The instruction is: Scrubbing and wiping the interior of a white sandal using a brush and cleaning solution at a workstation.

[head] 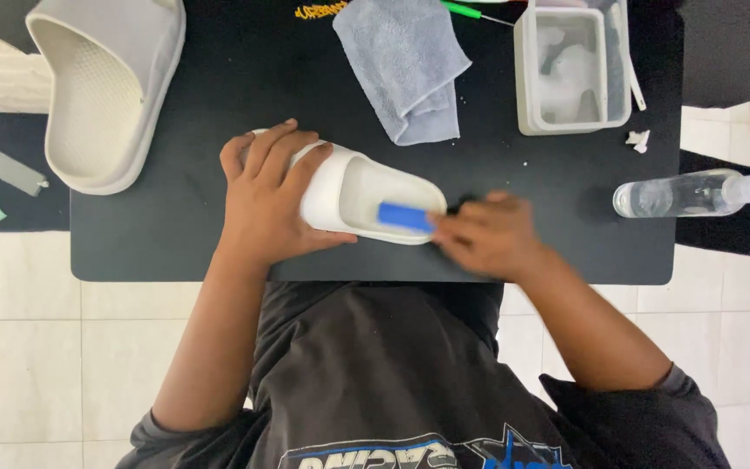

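**Hands on a white slipper at a black table**

Pale floor tiles surround a black table (pixel 175 252), seen from above by the head camera. At the near middle of the table lies a white slipper (pixel 366 187), with its long side running left to right. The left hand (pixel 266 204) lies flat over the left end of the slipper, its fingers spread and curved over the strap, pressing it down. The right hand (pixel 483 234) is blurred; it is closed around a small blue block (pixel 404 216), which touches the right part of the slipper near its edge.

At the far left stands a second white slipper (pixel 101 87), much nearer to the camera and tilted. A grey cloth (pixel 405 61) lies at the far middle, and just right of it a white plastic container (pixel 570 65). A clear bottle (pixel 687 193) lies on its side at the right edge of the table.
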